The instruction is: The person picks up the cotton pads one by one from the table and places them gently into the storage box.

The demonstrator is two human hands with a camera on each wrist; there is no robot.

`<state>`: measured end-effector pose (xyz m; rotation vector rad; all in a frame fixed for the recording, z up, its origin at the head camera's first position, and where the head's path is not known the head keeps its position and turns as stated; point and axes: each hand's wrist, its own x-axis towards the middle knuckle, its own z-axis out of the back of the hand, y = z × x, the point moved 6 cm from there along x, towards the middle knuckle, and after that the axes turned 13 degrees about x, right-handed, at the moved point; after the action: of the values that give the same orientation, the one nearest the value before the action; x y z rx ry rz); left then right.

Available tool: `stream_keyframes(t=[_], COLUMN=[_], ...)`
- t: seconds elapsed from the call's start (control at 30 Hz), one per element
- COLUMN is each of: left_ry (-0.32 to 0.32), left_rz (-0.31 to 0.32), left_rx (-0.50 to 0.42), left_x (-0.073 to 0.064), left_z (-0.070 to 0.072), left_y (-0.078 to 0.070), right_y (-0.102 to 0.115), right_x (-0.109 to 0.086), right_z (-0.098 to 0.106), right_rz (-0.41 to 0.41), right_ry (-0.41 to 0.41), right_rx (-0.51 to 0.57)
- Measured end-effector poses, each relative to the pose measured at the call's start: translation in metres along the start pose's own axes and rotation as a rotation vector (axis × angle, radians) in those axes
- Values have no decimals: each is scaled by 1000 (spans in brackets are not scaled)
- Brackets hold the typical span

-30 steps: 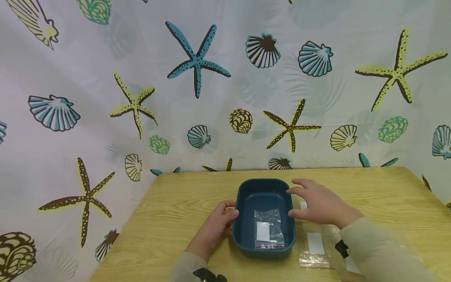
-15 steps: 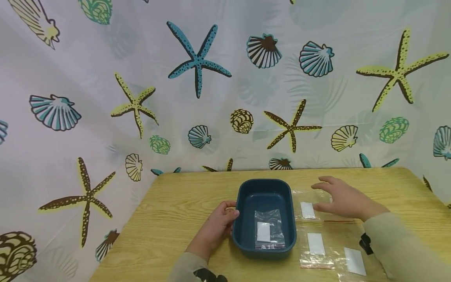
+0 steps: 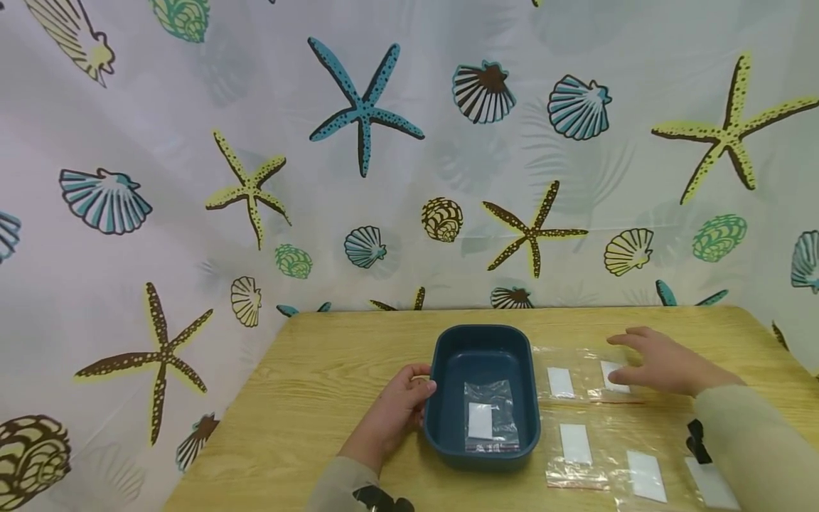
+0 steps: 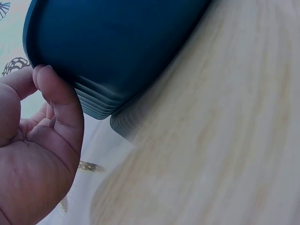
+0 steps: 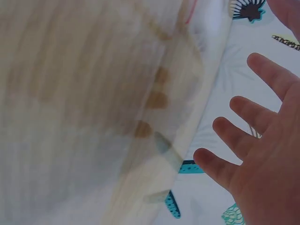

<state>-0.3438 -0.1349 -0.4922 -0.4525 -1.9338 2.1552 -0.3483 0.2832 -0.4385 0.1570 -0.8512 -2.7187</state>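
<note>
Clear bag (image 3: 601,377), probably best handled by a pinch at one edge since thin film may slip, lies flat on the tabletop (image 3: 320,370), right of the blue tub (image 3: 480,462). The left hand (image 3: 393,409) grips the tub's side, which should steady it. The right hand (image 3: 665,366) is over the bag, fingers spread, holding nothing; contact is unclear. The bag looks see-through, with a white insert and red line along its near edge.

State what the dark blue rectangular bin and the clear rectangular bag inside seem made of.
Dark blue rectangular bin: probably plastic, smooth and satin, judging by its rounded corners and even colour.
Clear rectangular bag: likely thin plastic film, glossy, being see-through, wrinkled and glinting.
</note>
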Motion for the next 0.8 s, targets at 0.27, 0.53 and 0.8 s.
stream_keyframes(t=[0.27, 0.53, 0.8], left_ry=[7, 16, 8], left_rz=[-1, 0, 3], left_rx=[-5, -18, -7], left_x=[-1, 1, 0], left_z=[0, -2, -2], left_y=[-1, 0, 0], right_y=[-24, -28, -25], right_x=[1, 1, 1], right_z=[-8, -10, -13], right_rz=[-133, -173, -168], right_ry=[73, 117, 143], right_rx=[-17, -20, -16])
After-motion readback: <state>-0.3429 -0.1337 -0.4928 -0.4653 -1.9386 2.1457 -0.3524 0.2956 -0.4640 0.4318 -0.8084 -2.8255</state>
